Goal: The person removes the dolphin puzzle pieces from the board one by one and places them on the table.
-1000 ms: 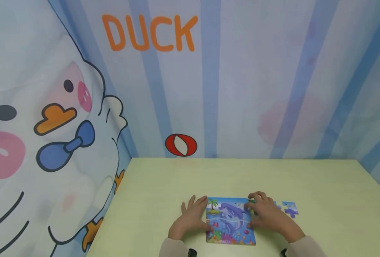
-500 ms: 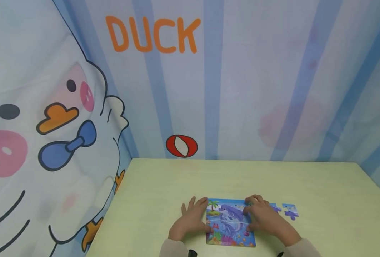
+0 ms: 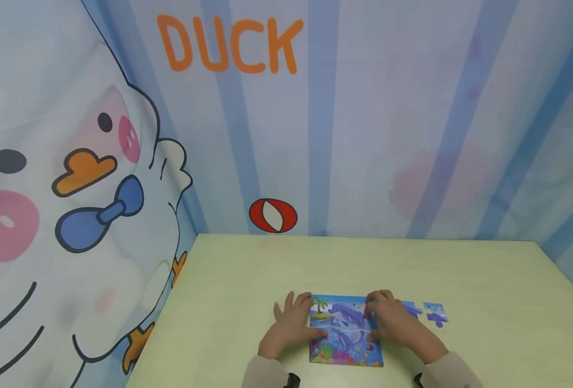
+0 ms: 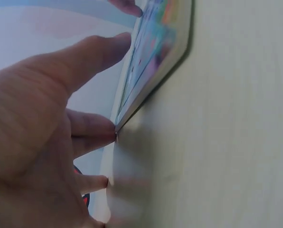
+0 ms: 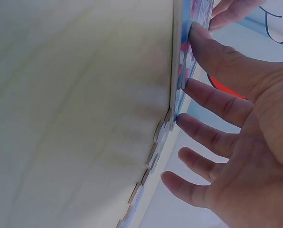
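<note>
On the green table, both flat, straight-fingered hands, left hand and right hand, press the puzzle.

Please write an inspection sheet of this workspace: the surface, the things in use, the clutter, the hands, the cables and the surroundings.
Surface: pale green table, flat, in a corner.
Job's things: dolphin puzzle lies flat near the table's front edge; loose puzzle pieces lie to its right.
Clutter: nothing seen.
Hands: left hand with straight fingers at the puzzle's left edge, thumb on the picture; right hand with spread fingers on the puzzle's right side, thumb pressing the picture.
Cables: nothing seen; a small dark thing at each wrist, too small to tell.
Surroundings: blue striped wall cloth with the orange word DUCK, a cartoon duck at left, a red oval mark.
</note>
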Tool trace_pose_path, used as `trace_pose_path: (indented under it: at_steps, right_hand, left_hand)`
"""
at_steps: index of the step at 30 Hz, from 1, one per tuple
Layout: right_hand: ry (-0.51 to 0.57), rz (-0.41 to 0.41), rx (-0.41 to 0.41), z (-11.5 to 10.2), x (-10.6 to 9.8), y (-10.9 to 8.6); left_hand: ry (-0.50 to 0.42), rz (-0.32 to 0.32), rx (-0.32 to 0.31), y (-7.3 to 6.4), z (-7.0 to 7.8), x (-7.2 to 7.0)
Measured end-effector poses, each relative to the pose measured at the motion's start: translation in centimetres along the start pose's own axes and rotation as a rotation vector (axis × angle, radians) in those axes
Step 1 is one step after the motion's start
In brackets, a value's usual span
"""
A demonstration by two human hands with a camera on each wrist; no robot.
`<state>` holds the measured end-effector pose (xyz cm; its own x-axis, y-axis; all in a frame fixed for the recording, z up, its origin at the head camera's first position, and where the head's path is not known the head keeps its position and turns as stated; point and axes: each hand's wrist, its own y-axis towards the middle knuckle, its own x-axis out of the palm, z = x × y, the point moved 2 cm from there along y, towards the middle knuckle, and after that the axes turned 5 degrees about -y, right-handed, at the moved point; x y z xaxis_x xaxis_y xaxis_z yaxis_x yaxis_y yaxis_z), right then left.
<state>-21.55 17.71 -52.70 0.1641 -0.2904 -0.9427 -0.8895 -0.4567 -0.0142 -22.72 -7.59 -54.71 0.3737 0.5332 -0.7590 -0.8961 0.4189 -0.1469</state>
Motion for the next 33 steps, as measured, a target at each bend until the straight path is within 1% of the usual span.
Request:
trace_pose_path:
  at_steps: [6,13,19,27,33]
  right_hand:
    - [0.001,-0.001,0.009,-0.1,-0.1,0.0]
    - [-0.004,0.042,-0.010,-0.2,0.0,-0.1]
    - [0.009,0.047,-0.030,-0.3,-0.2,-0.4]
    - [-0.001,0.033,-0.001,-0.3,-0.1,-0.4]
    - [-0.006,0.041,-0.005,-0.1,0.0,-0.4]
  left_hand:
    - [0.074,0.041,-0.031,0.6,0.3,1.1]
    - [0.141,0.083,-0.048,0.6,1.1,1.5]
    - [0.157,0.091,-0.068,0.5,1.4,1.7]
    - [0.197,0.081,-0.096,0.3,2.4,1.7]
    - [0.214,0.082,-0.105,0.3,2.7,1.6]
